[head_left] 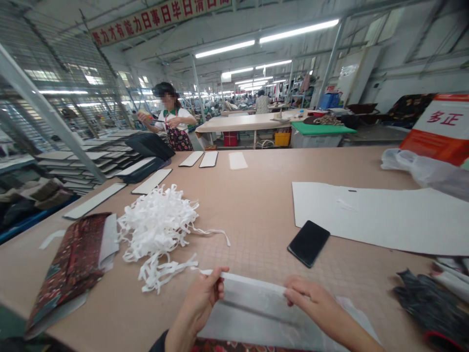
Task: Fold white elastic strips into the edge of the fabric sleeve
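Observation:
Near the table's front edge, my left hand pinches one end of a white fabric strip. My right hand pinches the same strip farther right, so it runs taut between them. Below it hangs or lies a thin, whitish see-through sheet; whether strip and sheet are joined I cannot tell. Red patterned fabric shows under the sheet at the bottom edge. A tangled heap of white strips lies beyond my left hand. A black phone rests beyond my right hand.
Folded dark red patterned fabric lies at left. White panels line the far edge. A large white board, a plastic bag and black gloves are at right. A person stands across the brown table.

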A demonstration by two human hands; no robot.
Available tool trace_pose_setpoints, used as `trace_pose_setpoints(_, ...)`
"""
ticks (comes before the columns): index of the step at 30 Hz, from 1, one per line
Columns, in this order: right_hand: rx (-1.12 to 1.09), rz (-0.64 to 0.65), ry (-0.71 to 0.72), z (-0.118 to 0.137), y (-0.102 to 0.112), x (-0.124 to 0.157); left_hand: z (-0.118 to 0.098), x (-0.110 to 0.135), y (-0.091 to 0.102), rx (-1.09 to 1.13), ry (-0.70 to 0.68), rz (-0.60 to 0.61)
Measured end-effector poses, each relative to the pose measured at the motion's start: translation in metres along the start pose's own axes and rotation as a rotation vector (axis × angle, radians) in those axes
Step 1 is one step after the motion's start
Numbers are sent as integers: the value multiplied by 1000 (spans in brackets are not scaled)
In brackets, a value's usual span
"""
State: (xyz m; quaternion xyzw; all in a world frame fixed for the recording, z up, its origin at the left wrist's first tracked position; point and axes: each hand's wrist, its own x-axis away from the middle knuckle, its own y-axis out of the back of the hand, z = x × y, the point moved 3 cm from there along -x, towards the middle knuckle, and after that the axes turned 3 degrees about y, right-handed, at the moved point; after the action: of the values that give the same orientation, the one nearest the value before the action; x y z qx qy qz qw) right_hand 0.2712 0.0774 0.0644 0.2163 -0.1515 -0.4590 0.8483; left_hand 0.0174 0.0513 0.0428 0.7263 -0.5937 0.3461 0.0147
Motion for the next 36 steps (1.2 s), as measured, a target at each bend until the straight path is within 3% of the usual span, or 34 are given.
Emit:
trace_pose_setpoints(7,12,16,-184,-50,-6,18,0,-4,23,-57,-26,-102)
trace_pose_setpoints(11,-14,56,-198,-64,-6,23,3,-5,34,-170,-57,-162)
trace_pose_setpoints(16,-79,138,-245,-50,-10,28,-4,-5,37,-166,-114,-172)
trace_pose_setpoints(18,-256,228,-281,-34,-18,28,-14,-6,34,-73,-151,-176)
trace_pose_setpoints(20,-581,284,-272,-13,-26,25,-24,-6,28,55,-182,-189)
trace_pose_setpoints(22,-936,201,-256,6,-30,18,-28,-3,20,147,-182,-216)
trace_pose_setpoints(24,-1215,26,-274,18,-31,8,-22,2,7,137,-161,-236)
trace_pose_setpoints(27,-1461,-175,-275,24,-36,-7,-1,13,-19,-103,-105,-103)
trace_pose_setpoints(31,-1612,-306,-215,24,-50,-19,33,28,-52,-409,-92,195)
trace_pose_setpoints(36,-1608,-382,-202,23,-58,-21,51,32,-62,-386,46,245)
